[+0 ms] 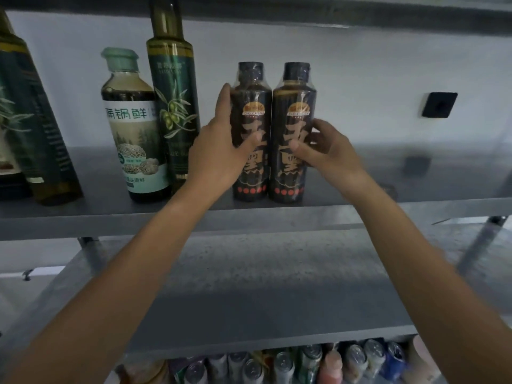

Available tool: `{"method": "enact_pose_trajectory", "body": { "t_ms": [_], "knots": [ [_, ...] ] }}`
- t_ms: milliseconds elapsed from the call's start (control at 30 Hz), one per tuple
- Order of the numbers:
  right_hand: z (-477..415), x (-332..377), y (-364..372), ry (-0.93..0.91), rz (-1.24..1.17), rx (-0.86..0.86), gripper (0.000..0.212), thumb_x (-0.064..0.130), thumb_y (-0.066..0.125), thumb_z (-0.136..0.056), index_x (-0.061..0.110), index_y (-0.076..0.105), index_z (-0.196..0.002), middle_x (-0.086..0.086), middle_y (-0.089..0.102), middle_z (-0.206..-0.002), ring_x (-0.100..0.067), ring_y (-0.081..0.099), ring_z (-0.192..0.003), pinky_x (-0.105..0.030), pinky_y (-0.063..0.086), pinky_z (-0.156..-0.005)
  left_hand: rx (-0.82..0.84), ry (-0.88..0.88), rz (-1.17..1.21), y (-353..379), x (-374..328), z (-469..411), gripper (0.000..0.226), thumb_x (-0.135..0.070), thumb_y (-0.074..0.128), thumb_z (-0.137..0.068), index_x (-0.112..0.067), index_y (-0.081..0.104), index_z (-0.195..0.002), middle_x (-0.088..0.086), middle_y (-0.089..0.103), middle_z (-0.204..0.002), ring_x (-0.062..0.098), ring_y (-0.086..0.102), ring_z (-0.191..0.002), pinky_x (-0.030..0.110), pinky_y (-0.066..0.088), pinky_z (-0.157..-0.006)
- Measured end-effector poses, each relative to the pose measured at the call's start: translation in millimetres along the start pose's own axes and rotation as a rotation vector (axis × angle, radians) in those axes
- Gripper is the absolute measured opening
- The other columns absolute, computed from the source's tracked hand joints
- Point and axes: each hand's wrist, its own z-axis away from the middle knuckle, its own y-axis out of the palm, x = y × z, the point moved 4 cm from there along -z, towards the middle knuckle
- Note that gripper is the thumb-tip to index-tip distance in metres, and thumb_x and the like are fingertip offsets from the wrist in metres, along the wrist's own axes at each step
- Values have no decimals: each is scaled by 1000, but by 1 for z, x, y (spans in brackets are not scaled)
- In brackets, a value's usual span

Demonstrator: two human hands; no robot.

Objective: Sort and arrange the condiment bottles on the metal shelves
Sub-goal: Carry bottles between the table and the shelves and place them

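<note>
Fingers of my left hand curl round the left dark bottle, thumb across its label. My right hand wraps the right dark bottle likewise. Both bottles stand upright and touching on the upper metal shelf, just right of a tall olive oil bottle.

Single view, worn on my head. It looked forward and slightly down, near the upper shelf, with the dark bottle pair at centre frame. Wide lens bowed the edges. Lower shelf filled the bottom half; cans lined the bottom edge.
</note>
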Motion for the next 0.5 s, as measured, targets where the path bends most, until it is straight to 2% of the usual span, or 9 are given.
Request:
{"method": "enact_pose_trajectory", "body": {
  "t_ms": [67,133,200,267,333,400,500],
  "knots": [
    [21,-12,0,27,133,0,53,29,69,-84,21,48,-131,3,64,-114,-9,62,-103,-31,53,-89,40,15,-141,-3,5,27,68,-42,54,-92,-27,21,-149,2,59,-128,21,59,-112,43,52,-86],
    [50,-23,0,17,297,-51,56,32,70,-82,24,48,-133,4,63,-118,-8,59,-107,-32,49,-92,11,89,-302,-6,11,62,56,-40,50,-95,-20,33,-145,6,59,-128,25,58,-112,41,52,-82],
    [84,-27,6,-26,459,-73,57,31,68,-83,24,47,-135,2,60,-125,-11,55,-114,-27,44,-94,-90,342,-378,-5,9,102,42,-26,54,-95,-9,52,-134,11,64,-117,27,62,-101,36,52,-74],
    [122,-32,19,-55,615,-80,59,36,65,-84,24,43,-138,1,54,-133,-15,47,-123,-27,39,-96,-126,575,-358,3,13,143,33,-18,59,-92,-6,62,-122,11,68,-108,26,65,-92,34,53,-73],
    [159,-40,32,-23,678,-95,61,37,64,-84,23,42,-139,0,51,-135,-17,44,-126,-32,40,-98,-39,667,-314,15,27,174,32,-19,59,-91,-5,64,-120,12,69,-106,26,67,-92,35,55,-79],
    [199,-49,44,72,703,-130,62,37,66,-83,23,42,-139,0,53,-133,-19,47,-124,-36,43,-96,103,694,-253,26,41,200,34,-22,56,-94,-7,62,-123,11,68,-107,26,66,-93,37,57,-77],
    [265,-58,62,250,733,-192,63,36,68,-82,23,44,-138,0,55,-131,-18,49,-121,-27,40,-94,295,731,-127,34,58,234,34,-24,54,-94,-8,62,-124,9,68,-110,26,66,-94,36,57,-74]
  ]
}}
